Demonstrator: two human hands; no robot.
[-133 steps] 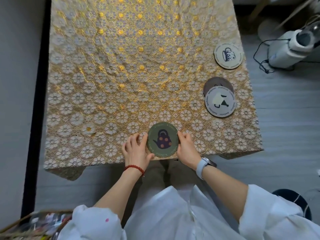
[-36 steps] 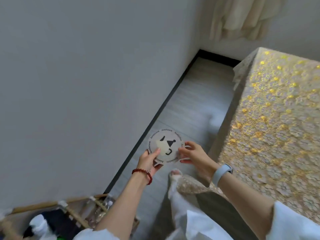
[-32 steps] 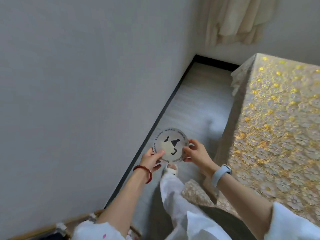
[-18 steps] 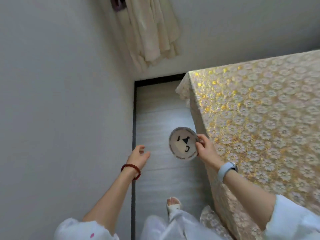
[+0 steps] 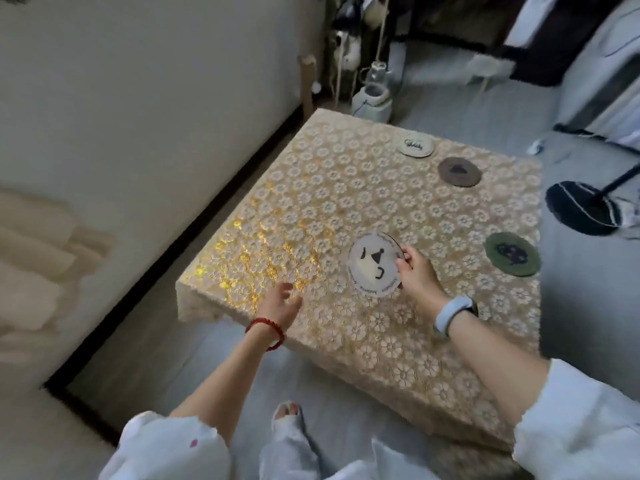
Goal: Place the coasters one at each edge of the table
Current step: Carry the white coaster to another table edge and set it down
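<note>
My right hand [image 5: 417, 277] grips a white round coaster [image 5: 372, 266] with black marks by its right rim, held tilted above the table [image 5: 311, 188], which wears a gold floral lace cloth. My left hand [image 5: 282, 304] hovers open over the table's near edge, holding nothing. A green coaster [image 5: 512, 253] lies flat near the right edge. At the far side a brown coaster [image 5: 459, 171] and a white coaster [image 5: 415, 146] lie close together.
A pale wall with a black skirting [image 5: 194, 216] runs along the left of the table, leaving a narrow strip of grey floor. A white appliance [image 5: 372, 102] stands beyond the far corner. A dark round stand base [image 5: 578, 207] sits on the floor at right.
I have walked round the table's corner to another side. My left hand let go of the white coaster; my right hand carried it from beside the table to above the tabletop.
</note>
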